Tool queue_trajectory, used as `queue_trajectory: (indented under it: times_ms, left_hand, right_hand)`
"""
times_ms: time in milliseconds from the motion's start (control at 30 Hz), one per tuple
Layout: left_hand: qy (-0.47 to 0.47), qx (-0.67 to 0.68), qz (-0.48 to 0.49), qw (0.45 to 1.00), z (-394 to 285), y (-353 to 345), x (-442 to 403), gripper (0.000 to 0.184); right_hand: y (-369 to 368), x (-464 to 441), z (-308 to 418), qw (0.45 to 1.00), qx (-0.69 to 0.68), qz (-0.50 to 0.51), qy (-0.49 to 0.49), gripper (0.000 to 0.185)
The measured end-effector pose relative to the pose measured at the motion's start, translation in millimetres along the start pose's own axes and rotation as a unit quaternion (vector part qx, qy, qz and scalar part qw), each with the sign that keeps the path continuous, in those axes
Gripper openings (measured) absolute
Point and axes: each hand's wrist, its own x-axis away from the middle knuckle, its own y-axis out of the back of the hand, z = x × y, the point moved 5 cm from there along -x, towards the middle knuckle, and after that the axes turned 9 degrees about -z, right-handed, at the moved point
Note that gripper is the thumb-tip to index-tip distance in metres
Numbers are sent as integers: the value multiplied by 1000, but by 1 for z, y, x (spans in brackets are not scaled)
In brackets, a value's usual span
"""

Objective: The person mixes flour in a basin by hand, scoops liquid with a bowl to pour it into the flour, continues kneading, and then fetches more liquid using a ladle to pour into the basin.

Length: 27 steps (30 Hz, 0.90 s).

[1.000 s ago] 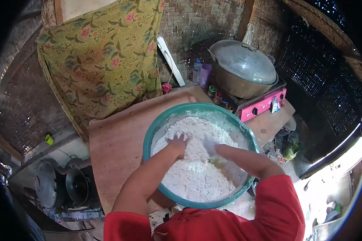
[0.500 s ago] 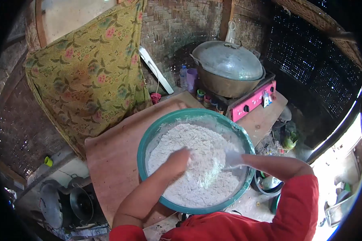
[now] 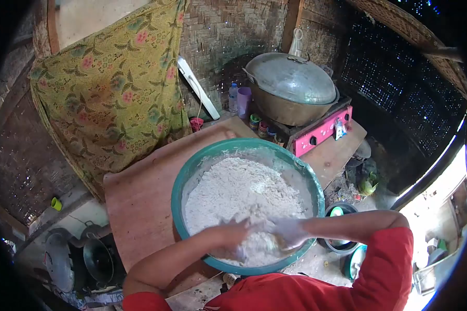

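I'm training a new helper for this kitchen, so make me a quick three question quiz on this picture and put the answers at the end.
1. What colour is the tub: A red, B green, or C purple?
2. True or false: the big pot on the stove has its lid on.
3. Fill in the missing word: the left hand and right hand are both in the tub, at the white ...

Key: 1 B; 2 true; 3 powder.
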Motion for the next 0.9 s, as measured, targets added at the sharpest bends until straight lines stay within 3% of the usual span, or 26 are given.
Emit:
queue_trajectory:
  times_ms: [67,100,133,200,233,367,467,533,600,633,667,733,767,800,833,900]
  left_hand:
    - [41,-66,35,996,-10,-16,-20,100]
    - [49,-130,-14,990,12,-38,-50,98]
    - [60,-193,-64,977,28,-48,-72,95]
    - [58,-222,-90,969,42,-18,-93,87]
    - [81,-199,-114,970,55,0,-103,83]
    - [142,-157,-200,957,64,56,-90,70]
    - [173,-131,-136,967,90,54,-62,74]
    - [142,-66,-173,972,111,41,-36,67]
    - [110,7,-204,973,120,42,-20,60]
    - [73,5,-275,959,119,59,-14,55]
    - [36,4,-344,938,116,73,-8,50]
    - [85,30,-352,932,120,86,-8,47]
    - [127,53,-363,922,124,90,-9,44]
    - [72,127,-425,893,135,79,-16,38]
    - [75,126,-428,892,143,78,-17,38]
    - [140,23,-387,911,153,68,-13,32]
  right_hand:
    - [-1,16,-8,950,149,242,-129,68]
    - [-22,14,-27,950,150,245,-126,68]
    - [-50,7,-83,927,13,74,-368,65]
    - [-56,-29,-120,943,169,114,-262,60]
    - [-60,-51,-139,946,183,115,-242,58]
    - [-65,-119,-172,968,103,125,-189,49]
    - [-83,-113,-144,975,52,165,-138,45]
    - [-31,-78,-58,980,-30,114,-160,50]
    - [-6,-61,-20,960,-7,279,20,49]
    - [7,-52,4,959,-8,281,24,49]
    - [25,-50,28,967,-158,189,-63,45]
    - [5,-71,38,908,-328,117,-234,38]
    - [-16,-89,57,960,-152,213,-102,35]
    - [-36,-104,77,955,101,259,101,33]
    - [-54,-119,97,898,248,246,269,31]
    - [-99,-146,89,919,200,232,248,30]
